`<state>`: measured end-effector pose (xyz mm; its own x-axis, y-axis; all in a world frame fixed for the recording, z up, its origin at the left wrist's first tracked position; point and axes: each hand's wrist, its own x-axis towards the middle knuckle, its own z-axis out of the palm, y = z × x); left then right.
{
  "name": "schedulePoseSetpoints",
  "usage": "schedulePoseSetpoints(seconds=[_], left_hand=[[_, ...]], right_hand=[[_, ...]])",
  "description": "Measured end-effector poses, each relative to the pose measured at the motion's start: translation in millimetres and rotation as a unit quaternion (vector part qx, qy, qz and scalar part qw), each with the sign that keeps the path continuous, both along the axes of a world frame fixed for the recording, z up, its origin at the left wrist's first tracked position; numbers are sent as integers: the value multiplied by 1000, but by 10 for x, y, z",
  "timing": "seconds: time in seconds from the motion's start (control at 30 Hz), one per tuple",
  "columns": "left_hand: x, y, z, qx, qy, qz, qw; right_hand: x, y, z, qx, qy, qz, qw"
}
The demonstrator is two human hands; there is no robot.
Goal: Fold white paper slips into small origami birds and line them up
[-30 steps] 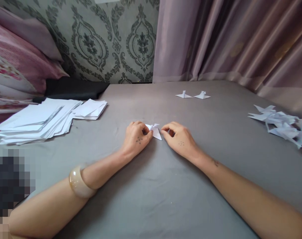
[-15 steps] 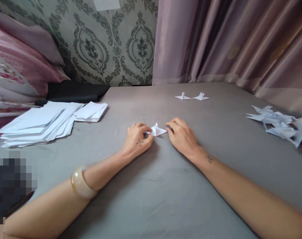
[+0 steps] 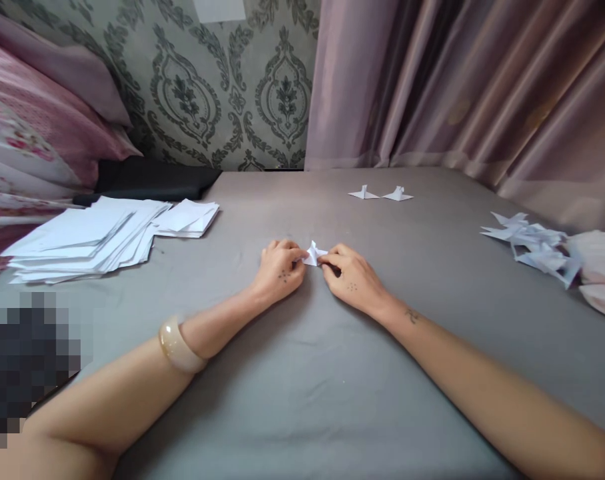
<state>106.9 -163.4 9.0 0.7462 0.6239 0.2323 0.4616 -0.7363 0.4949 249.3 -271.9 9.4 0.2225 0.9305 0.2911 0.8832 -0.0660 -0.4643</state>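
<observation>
A small white origami crane [image 3: 313, 255] rests on the grey cloth surface between my two hands, its folded middle pointing up. My left hand [image 3: 281, 268] pinches its left wing between thumb and fingers, covering most of that side. On the other side, my right hand [image 3: 351, 272] has thumb and forefinger closed on the right wing. Two similar origami cranes [image 3: 364, 193] stand side by side farther back, a bit to the right.
Stacks of white paper sheets [image 3: 82, 233] and smaller paper squares [image 3: 186, 219] lie at the left. A heap of folded paper pieces [image 3: 537, 243] sits at the right by a pale cloth [image 3: 602, 270]. A black item [image 3: 152, 179] lies behind the paper, and curtains [image 3: 407, 87] hang behind.
My right hand has moved left and closed on the crane's right wing, where its fingers were loosely at the tip. My left hand still holds the left wing. The view has shifted slightly.
</observation>
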Motion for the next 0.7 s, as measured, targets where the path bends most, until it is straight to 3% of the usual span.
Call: schedulePoseSetpoints(seconds=[0.2, 0.4, 0.7], left_hand=[[-43, 15, -29, 74, 15, -53, 996], [-43, 32, -1, 38, 26, -45, 998], [-15, 55, 33, -54, -22, 7, 998]], right_hand=[[-80, -31, 29, -18, -47, 16, 999], [-86, -13, 54, -38, -25, 2, 999], [-212, 144, 48, -64, -40, -106, 991]])
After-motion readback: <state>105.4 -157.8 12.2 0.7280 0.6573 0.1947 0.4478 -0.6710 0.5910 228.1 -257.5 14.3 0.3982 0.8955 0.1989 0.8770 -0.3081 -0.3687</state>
